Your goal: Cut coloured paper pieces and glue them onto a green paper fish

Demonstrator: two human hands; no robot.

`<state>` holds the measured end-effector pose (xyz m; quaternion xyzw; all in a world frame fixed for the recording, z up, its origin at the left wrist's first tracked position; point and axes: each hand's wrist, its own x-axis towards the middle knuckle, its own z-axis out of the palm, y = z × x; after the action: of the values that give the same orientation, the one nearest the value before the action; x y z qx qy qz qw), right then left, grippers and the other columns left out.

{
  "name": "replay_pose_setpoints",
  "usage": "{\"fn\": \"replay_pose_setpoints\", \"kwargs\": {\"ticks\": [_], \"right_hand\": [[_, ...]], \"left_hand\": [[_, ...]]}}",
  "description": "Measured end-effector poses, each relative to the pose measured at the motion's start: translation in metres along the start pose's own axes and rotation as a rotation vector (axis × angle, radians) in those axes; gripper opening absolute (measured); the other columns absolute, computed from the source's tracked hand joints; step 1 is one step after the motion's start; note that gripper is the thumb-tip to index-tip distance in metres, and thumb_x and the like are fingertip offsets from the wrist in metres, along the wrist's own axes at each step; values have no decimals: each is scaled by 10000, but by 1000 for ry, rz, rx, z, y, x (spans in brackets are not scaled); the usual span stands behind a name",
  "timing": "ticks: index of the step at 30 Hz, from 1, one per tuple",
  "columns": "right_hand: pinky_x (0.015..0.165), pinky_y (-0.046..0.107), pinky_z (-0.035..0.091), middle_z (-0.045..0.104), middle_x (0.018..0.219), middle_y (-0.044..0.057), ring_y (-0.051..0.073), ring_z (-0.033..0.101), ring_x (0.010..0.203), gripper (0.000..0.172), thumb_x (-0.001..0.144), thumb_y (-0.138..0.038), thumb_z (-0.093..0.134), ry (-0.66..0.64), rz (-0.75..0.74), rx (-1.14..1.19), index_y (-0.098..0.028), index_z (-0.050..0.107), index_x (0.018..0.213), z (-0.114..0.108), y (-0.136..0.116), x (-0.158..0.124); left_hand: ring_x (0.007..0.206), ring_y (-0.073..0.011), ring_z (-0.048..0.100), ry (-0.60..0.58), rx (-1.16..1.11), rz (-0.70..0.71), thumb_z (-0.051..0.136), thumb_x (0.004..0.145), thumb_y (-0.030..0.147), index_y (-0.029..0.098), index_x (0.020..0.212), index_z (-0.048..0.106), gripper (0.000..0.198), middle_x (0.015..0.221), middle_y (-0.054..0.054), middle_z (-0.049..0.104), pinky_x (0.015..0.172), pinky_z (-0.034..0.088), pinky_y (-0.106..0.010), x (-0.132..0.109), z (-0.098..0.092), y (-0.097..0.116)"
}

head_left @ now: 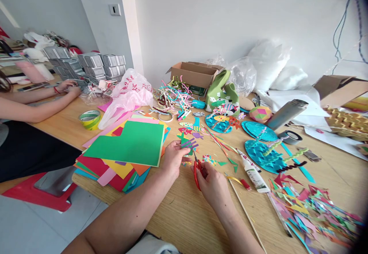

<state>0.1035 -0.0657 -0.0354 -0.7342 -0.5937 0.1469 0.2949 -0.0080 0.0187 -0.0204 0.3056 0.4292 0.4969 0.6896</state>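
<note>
My left hand (172, 159) pinches a small green paper piece with purple strips (188, 144) across it, over the middle of the table. My right hand (211, 179) holds red-handled scissors (197, 171), their blades pointing up at the lower edge of the paper piece. Left of my left hand lies a stack of coloured paper with a notched green sheet (129, 143) on top. Small paper fish, among them a purple one (197, 135), lie just beyond my hands. Green paper scraps (234, 164) are to the right.
A glue bottle (255, 175), a thin stick (244, 210) and a heap of paper scraps (316, 212) lie at right. Blue discs (266, 158) and a metal flask (289, 113) stand beyond. Yellow tape (89, 120) is at left, near another person's arms (48, 102).
</note>
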Motion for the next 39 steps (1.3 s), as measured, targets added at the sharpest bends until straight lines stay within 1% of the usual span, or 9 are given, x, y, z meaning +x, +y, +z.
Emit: {"fn": "replay_pose_setpoints", "kwargs": {"ticks": [7,18,26,35,39], "right_hand": [[483,240,289,610,578,14,148,516,461,293,868,-455,445,-10,15,-4,-211,537,733,2,1,1],[501,232,300,620,604,20,154,545,491,255,879,-412,434,6,-10,-63,-212,519,746,0,0,-1],[495,234,278,616,593,17,158,544,494,233,875,-392,443,-16,8,-86,-216,511,738,0,0,0],[510,241,291,626,616,24,163,541,513,242,878,-397,434,-30,26,-76,-211,532,758,0,0,1],[512,241,299,627,616,22,165,546,512,251,876,-411,438,-27,30,-55,-212,537,760,0,0,1]], "left_hand": [[586,-127,620,5,3,0,709,570,112,130,877,585,332,838,-77,699,427,515,-219,-1,1,0],[557,-122,621,20,18,3,702,573,104,131,874,598,319,835,-69,703,421,511,-216,-1,1,0],[601,-132,633,8,23,-1,694,581,104,130,886,598,321,874,-84,711,431,513,-215,-2,2,-1],[578,-121,621,12,-18,-6,687,581,76,119,904,598,338,806,-63,699,468,535,-227,-4,4,-1],[599,-128,629,25,-46,-3,684,574,66,117,894,600,335,800,-66,700,483,539,-230,-6,5,-1]]}}
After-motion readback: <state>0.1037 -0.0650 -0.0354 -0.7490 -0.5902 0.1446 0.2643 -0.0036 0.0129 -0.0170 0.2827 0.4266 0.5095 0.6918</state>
